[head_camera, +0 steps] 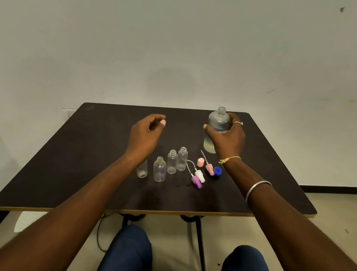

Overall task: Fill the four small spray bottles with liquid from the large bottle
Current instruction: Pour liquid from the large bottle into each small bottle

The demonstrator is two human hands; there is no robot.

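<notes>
Four small bottles (170,164), uncapped, stand in a row at tabletop (76,167) centre. Spray caps (200,175) lie at their 3 o'clock. Left hand (144,134) pinches a pale cap (162,122). Right hand (227,137) wraps the large bottle (218,120), open, upright, at 1 o'clock.

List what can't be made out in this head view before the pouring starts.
- Leftmost small bottle: its neck and mouth are hidden behind the left forearm.
- Large bottle: the right hand covers its middle, so the liquid level is unclear.
- Small pale thing at the left hand's fingertips: too small to identify.
- Spray heads beside the bottles: overlapping, count uncertain.
- Small bottles' contents: clear plastic, too small to tell.
</notes>
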